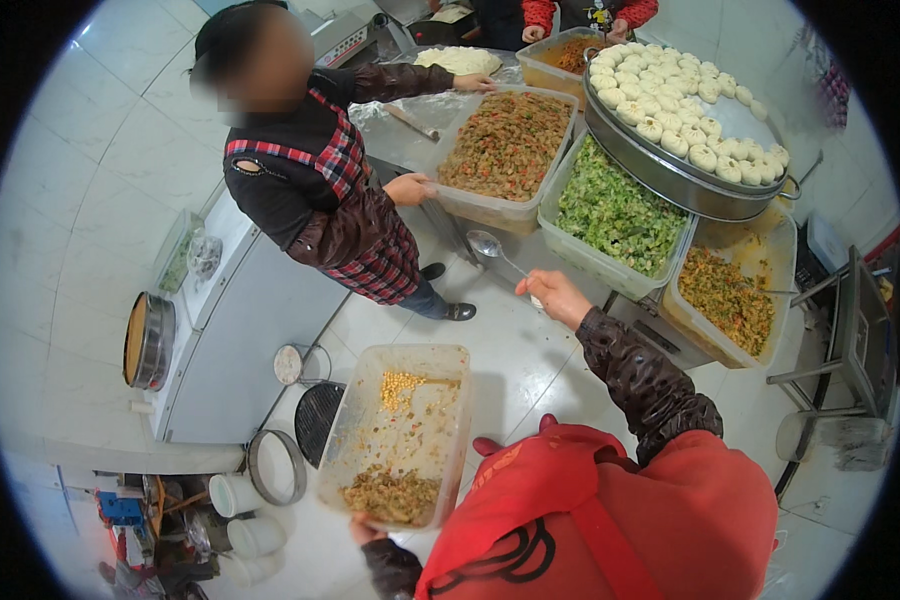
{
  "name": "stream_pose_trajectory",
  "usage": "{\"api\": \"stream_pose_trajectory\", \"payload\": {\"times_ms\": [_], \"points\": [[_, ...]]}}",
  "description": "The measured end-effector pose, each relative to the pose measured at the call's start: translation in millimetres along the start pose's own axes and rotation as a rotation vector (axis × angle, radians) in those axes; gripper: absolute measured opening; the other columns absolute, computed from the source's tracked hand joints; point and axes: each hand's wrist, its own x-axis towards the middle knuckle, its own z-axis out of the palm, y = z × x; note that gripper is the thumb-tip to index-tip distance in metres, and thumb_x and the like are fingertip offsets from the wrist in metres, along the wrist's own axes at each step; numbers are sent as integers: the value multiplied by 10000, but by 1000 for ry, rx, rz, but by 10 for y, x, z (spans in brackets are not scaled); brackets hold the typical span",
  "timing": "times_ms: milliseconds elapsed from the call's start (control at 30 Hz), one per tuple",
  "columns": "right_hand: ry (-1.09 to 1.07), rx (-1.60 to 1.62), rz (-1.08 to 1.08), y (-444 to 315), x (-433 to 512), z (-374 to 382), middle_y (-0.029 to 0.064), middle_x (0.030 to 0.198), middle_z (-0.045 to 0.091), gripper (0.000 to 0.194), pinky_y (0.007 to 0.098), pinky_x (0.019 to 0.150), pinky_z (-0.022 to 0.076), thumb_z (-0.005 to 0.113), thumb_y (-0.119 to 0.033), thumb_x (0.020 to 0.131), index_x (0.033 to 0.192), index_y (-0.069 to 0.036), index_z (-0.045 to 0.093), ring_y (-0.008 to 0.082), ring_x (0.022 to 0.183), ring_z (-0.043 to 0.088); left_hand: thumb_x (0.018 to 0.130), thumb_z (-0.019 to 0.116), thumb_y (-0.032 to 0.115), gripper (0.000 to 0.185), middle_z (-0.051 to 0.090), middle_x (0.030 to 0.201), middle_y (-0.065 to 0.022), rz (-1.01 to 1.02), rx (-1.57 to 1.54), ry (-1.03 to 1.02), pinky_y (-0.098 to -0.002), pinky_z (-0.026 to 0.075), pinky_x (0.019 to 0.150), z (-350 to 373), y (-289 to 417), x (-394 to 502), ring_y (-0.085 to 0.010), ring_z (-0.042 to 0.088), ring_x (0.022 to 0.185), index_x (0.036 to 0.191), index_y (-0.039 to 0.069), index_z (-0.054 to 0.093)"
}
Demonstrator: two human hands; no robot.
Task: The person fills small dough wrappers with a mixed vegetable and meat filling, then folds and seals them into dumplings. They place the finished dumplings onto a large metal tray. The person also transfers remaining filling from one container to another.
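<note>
My right hand (558,297) grips the handle of a metal spoon (487,245), whose bowl points toward the co-worker's side. With my left hand (365,528) I hold the near edge of a translucent plastic bin (457,420). Inside it, chopped filling (391,495) lies heaped at the near end, and corn kernels (400,391) with some liquid collect at the far end. What supports the bin underneath is hidden. Beyond the spoon, a co-worker's hands (411,189) hold a bin of brown minced filling (511,146) at the table's edge.
A large round steamer of buns (667,120) sits above bins of green chopped filling (619,210) and orange-green filling (726,300). Dough (457,60) and a rolling pin (411,122) lie on the worktable. White buckets (236,495) and a metal ring (276,466) stand at lower left.
</note>
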Motion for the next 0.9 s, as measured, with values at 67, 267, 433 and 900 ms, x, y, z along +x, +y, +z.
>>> {"api": "stream_pose_trajectory", "payload": {"times_ms": [67, 267, 433, 900], "points": [[-14, 13, 13, 11, 36, 16, -52, 655, 451, 261, 223, 533, 333, 434, -244, 923, 869, -67, 618, 58, 596, 391, 576, 540, 148, 524, 611, 1029, -102, -11, -2, -10, -440, 507, 774, 18, 2, 16, -312, 588, 927, 1091, 49, 548], [-37, 48, 45, -41, 76, 68, -60, 629, 425, 260, 217, 487, 294, 433, -245, 925, 884, -67, 619, 48, 550, 353, 582, 539, 145, 573, 599, 1064, -108, -26, 18, 18, -451, 488, 837, 120, 10, 27, -329, 570, 973, 1144, 33, 521], [-54, 52, 74, -64, 50, 132, -72, 594, 393, 267, 216, 466, 271, 430, -251, 926, 884, -70, 621, 41, 515, 323, 592, 539, 140, 553, 596, 1062, -115, -23, -30, 14, -447, 493, 812, 122, 22, 17, -325, 570, 964, 1134, 34, 523], [-87, 143, 183, -225, 24, 200, -4, 657, 511, 277, 246, 598, 395, 439, -238, 915, 882, -47, 637, 89, 638, 467, 595, 526, 130, 525, 605, 1031, -101, -4, -26, -37, -467, 499, 820, 273, 62, 48, -318, 581, 952, 1113, 50, 534]]}}
